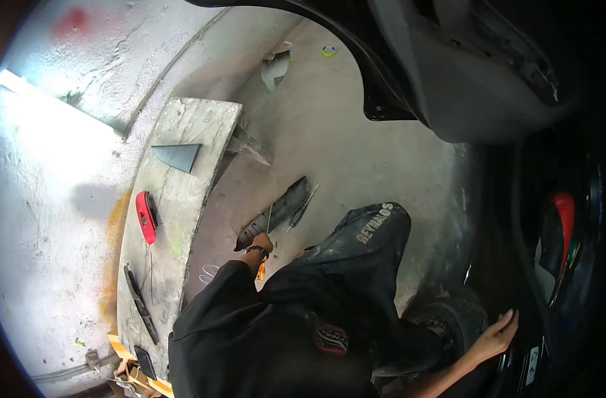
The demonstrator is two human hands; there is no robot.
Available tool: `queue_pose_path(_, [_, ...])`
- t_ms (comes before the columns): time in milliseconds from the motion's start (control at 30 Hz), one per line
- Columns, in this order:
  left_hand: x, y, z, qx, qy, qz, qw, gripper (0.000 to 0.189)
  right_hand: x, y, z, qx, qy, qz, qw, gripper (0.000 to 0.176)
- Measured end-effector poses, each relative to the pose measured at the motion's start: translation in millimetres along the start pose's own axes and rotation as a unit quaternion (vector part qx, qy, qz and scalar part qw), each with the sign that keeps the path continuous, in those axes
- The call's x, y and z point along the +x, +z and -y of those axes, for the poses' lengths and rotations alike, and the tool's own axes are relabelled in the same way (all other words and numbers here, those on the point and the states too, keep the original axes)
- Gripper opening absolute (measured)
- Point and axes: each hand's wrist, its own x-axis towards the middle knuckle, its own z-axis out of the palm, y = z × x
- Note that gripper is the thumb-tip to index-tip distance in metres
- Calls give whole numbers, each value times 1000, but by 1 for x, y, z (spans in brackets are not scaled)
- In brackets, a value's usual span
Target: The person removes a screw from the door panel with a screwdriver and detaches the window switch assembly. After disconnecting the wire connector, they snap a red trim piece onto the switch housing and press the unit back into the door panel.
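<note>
My left hand (262,245), with a dark band at the wrist, is closed low over the floor. An orange-handled screwdriver (261,270) is in its grip, with a thin shaft pointing away past the fingers. That shaft overlaps a long black plastic trim piece (286,202) lying on the floor. A slim dark tool (299,213) lies along the trim piece's right side. My right hand (496,339) reaches out to the right with its fingers stretched, beside the glossy black car body (495,278). Nothing shows in it.
A worn bench (177,212) on the left carries a grey triangular panel (178,156), a red part (145,217), a black strip (141,305) and a phone (144,363). Dark bodywork (442,79) hangs overhead. A tyre (459,308) stands at right, tape (329,51) lies far off.
</note>
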Motion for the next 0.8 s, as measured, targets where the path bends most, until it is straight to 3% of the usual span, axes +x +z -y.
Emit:
queue_pose_path(33, [0, 1, -1, 1, -3, 1, 1000, 22, 7, 1, 10, -64, -27, -18, 997, 25])
queue_pose_path(200, [-3, 11, 10, 16, -20, -2, 1000, 23, -5, 9, -3, -72, -68, -42, 994, 15])
queue_pose_path(300, [22, 41, 48, 84, 53, 55, 994, 26, 6, -9, 13, -125, -100, -70, 985, 15])
queue_pose_path(367, [1, 28, 43, 89, 36, 67, 993, 28, 13, -17, 9, -180, -95, -64, 977, 18])
queue_pose_path(433, [-2, 44, 56, 59, 17, -16, 998, 21, 19, -23, 16, -238, -48, -44, 969, 21])
queue_pose_path(467, [2, 52, 64, 63, 26, -14, 998, 21, 18, -22, 7, -276, -18, -22, 961, 31])
queue_pose_path(600, [-13, 45, 51, 48, 31, 23, 998, 23, 18, -10, -15, -480, -83, 10, 873, 44])
queue_pose_path(800, [-43, 34, 21, -32, 30, 58, 997, 25, 18, -1, -11, -528, -81, 10, 845, 43])
